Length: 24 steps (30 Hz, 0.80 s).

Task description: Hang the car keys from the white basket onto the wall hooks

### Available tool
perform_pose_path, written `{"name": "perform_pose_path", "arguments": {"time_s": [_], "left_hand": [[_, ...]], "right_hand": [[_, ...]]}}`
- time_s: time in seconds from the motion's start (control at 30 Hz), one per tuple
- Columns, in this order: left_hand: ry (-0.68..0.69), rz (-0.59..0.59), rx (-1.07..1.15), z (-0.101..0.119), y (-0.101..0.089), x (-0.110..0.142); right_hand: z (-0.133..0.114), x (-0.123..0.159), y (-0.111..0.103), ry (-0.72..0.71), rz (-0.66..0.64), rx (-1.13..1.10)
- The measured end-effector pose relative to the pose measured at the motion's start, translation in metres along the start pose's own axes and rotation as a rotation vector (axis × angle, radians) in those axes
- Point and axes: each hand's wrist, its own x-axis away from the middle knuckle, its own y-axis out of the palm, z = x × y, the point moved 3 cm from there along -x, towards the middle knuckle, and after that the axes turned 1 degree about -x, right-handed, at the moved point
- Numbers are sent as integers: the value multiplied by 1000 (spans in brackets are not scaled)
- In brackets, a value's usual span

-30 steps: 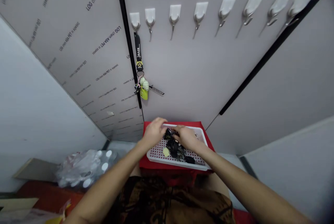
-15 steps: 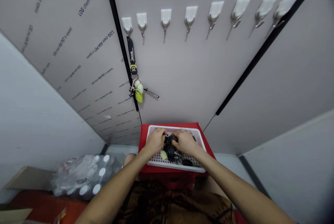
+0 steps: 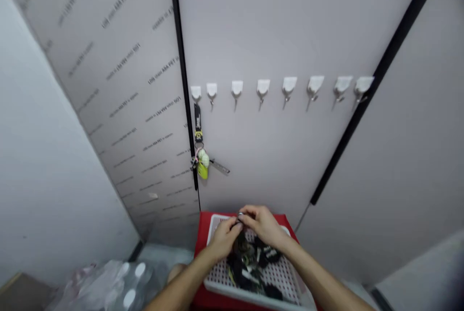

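Note:
Fingertips of my left hand (image 3: pixel 225 237) and my right hand (image 3: pixel 261 224) meet over the far side of a white perforated basket (image 3: pixel 226 279). Both are closed in a pinch on a small silvery key ring (image 3: pixel 240 214). Dark parts show just below the fingers, but I cannot tell whether they hang from the ring or lie in the basket. A tangled heap of keychains (image 3: pixel 250 265), mostly black with metal and pale pieces, fills the basket's middle. The basket rests on a red surface (image 3: pixel 203 233).
White hooks (image 3: pixel 263 88) run in a row along the wall panel. From the leftmost hangs a keychain with a black strap (image 3: pixel 197 120) and a yellow-green charm (image 3: pixel 202 170). Plastic-wrapped bottles (image 3: pixel 134 279) stand at the lower left.
My view has tilted up, so hooks and basket sit lower. My hands have come up from the heap and closed together on the key ring. The keychains in the basket are now more spread.

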Motion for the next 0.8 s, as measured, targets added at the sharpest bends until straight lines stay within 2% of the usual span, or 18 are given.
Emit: {"name": "perform_pose_path", "arguments": {"time_s": [0.1, 0.27, 0.43, 0.57, 0.67, 0.8], "left_hand": [[8, 100, 140, 20, -17, -14], [74, 185, 269, 73, -59, -44], [188, 293, 265, 132, -99, -75], [226, 360, 375, 171, -121, -91], [228, 379, 417, 185, -130, -99], [179, 383, 436, 181, -134, -107]], "right_hand": [[-25, -24, -8, -28, 27, -123], [-78, -66, -29, -150, 147, -250], [-134, -104, -55, -310, 309, -217], [-169, -131, -72, -396, 457, -165], [-181, -146, -77, -402, 515, -105], [-182, -153, -76, -364, 527, 26]]}}
